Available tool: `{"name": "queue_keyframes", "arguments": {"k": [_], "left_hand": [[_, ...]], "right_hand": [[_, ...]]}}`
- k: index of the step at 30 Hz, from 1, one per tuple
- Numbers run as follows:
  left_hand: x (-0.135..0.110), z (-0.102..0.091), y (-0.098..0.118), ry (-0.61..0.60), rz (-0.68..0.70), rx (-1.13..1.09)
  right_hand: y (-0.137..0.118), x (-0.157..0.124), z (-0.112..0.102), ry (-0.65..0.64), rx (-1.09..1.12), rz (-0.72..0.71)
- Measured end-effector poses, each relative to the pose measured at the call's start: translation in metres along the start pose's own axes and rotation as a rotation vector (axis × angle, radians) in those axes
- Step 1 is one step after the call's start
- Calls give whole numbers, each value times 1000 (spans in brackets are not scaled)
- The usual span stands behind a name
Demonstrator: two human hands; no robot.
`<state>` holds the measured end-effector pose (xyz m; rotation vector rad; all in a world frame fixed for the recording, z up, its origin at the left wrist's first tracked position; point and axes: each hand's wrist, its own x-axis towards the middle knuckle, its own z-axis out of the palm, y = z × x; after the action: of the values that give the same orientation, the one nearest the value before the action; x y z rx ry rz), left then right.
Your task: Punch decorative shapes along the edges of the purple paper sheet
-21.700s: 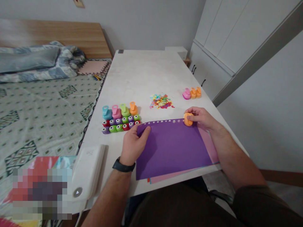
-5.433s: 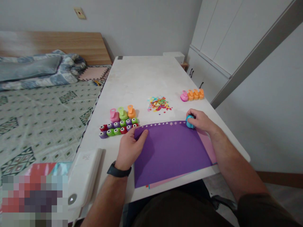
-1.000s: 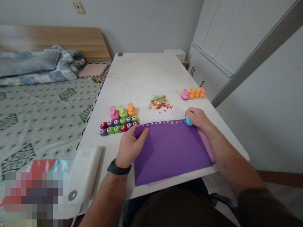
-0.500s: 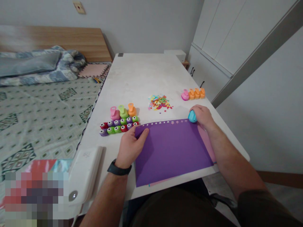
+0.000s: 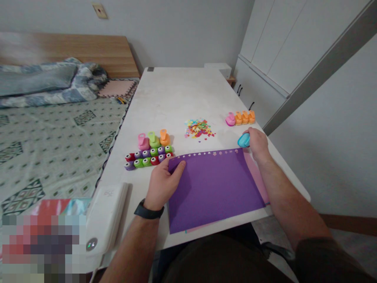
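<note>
A purple paper sheet [image 5: 215, 184] lies on the white table [image 5: 176, 98] over pink and other sheets, with a row of small punched shapes along its far edge. My left hand [image 5: 163, 181] lies flat on the sheet's near-left corner, fingers stretched out. My right hand [image 5: 257, 141] is closed on a blue craft punch [image 5: 244, 140], lifted just past the sheet's far-right corner.
Left of the sheet stand rows of small coloured punches [image 5: 149, 155] with three larger ones [image 5: 153, 138] behind. A confetti pile [image 5: 198, 128] lies mid-table. Pink and orange punches [image 5: 240, 117] line the right edge. A white device [image 5: 104, 218] sits near left; a bed lies beyond.
My right hand has drawn the blue punch off the sheet's far-right corner and moved it right and away. My left hand stays on the sheet.
</note>
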<state>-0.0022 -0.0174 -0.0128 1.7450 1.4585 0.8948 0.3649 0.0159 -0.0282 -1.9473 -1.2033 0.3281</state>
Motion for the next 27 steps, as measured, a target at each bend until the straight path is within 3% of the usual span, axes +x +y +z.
{"name": "queue_keyframes", "arguments": {"k": [2,11,15,22,27], "left_hand": [[0,1,-1,-4,1,-13],[-2,-1,2,-79,-1,-23],[-2,-1,1,-94,-2,-29],[-2,1,3,-164,37,-4],[-2,1,5,-186,42,11]], "right_hand": [[-3,-1,0,87,71,68],[-4,-1,4,95,153,97],[0,2,-1,-24,123,1],[-8,-10,-3,-343,153,38],[-16,-19,4,-331,233,-77]]}}
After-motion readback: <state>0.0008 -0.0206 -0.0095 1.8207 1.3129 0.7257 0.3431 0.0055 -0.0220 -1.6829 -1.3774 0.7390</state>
